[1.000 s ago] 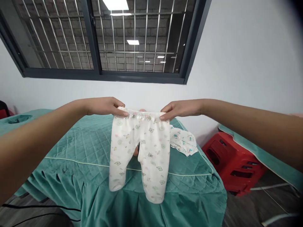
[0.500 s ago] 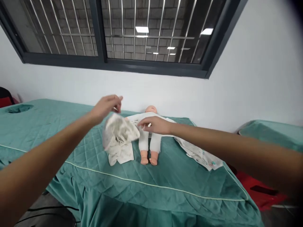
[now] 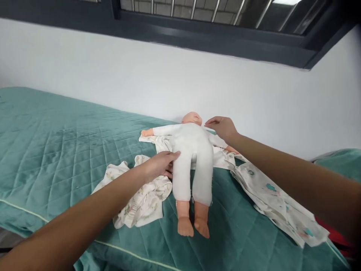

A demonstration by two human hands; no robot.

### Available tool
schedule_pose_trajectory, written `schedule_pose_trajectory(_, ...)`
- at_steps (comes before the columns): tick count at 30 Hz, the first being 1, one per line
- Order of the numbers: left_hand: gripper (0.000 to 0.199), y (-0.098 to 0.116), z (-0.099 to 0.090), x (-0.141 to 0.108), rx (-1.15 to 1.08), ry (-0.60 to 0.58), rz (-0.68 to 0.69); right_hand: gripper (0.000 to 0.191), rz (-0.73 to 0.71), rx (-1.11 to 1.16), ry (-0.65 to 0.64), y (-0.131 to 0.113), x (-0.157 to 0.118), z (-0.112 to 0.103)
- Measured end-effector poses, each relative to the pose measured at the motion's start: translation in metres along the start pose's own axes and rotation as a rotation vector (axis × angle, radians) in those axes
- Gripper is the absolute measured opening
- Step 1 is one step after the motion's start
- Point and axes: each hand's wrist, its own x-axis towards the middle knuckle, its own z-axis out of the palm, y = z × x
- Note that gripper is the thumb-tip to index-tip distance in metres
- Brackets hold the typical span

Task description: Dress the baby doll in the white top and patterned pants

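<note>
A baby doll with a white cloth body lies on its back, feet toward me. My left hand is closed at the doll's hip, thumb over the upper thigh and fingers against its side. Up by the doll's shoulder and head, my right hand makes a pinch; what lies between its fingertips is hidden. Spread beneath the doll's arms and back is a white printed baby garment. Left of the legs, a crumpled patterned baby garment rests partly under my left forearm.
A folded white printed cloth stretches along the right side. Everything lies on a green quilted bed cover against a white wall, below a dark window frame. Something red shows beyond the bed's right edge.
The crumpled garment that hung by my left hand now lies on the bed. Both hands have moved to the doll, the left at its hip, the right near its shoulder. My view is closer and lower.
</note>
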Motion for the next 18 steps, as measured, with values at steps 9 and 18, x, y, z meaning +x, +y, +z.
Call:
schedule_pose_trajectory(9, 0.060, 0.008, 0.017, 0.033, -0.247, -0.054, -0.022, 0.072, 0.170, -0.191, -0.205, 0.015, 0.047, 0.046)
schedule_pose_trajectory(18, 0.047, 0.058, -0.091, -0.005, -0.166, -0.028, 0.001, 0.072, 0.091, 0.114, -0.335, -0.067, 0.068, 0.096)
